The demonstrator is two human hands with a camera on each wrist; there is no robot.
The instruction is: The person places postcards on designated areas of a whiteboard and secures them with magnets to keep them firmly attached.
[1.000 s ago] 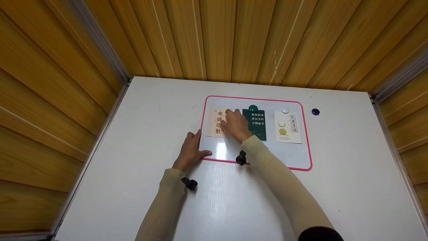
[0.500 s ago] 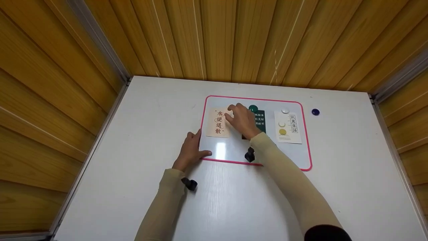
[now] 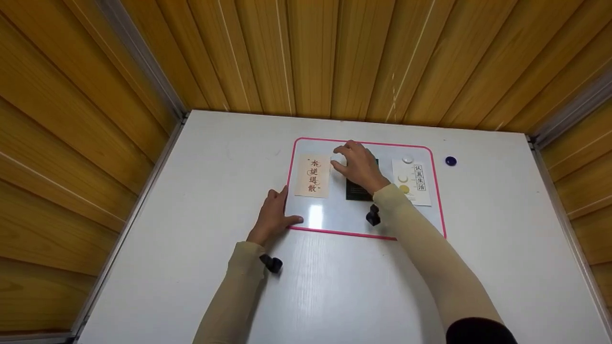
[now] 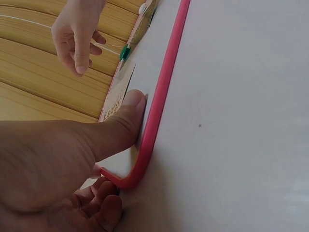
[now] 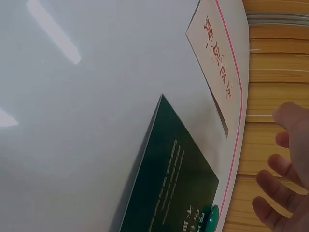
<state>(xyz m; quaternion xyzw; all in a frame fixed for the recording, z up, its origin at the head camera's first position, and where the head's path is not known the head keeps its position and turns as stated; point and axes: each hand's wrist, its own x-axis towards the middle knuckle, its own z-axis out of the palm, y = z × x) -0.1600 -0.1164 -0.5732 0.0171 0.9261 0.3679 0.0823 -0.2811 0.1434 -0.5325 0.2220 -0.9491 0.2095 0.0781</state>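
Observation:
A whiteboard with a pink frame lies on the table. My left hand grips its near left corner, thumb on the board's face and fingers curled at the edge in the left wrist view. The cream card with red writing rests on the board's left part, no magnet showing on it. Above the dark green card hovers my right hand, fingers loosely bent and nothing between them. That hand hides the green round magnet in the head view; the right wrist view shows it at the green card's top.
On the board's right part, a white round magnet sits at the top of a white card. A dark blue round magnet lies on the table right of the board. Wood-panelled walls border the table.
My right hand has moved right and slightly away from me, from the cream card to over the green card, uncovering the cream card. The left hand stays at the corner.

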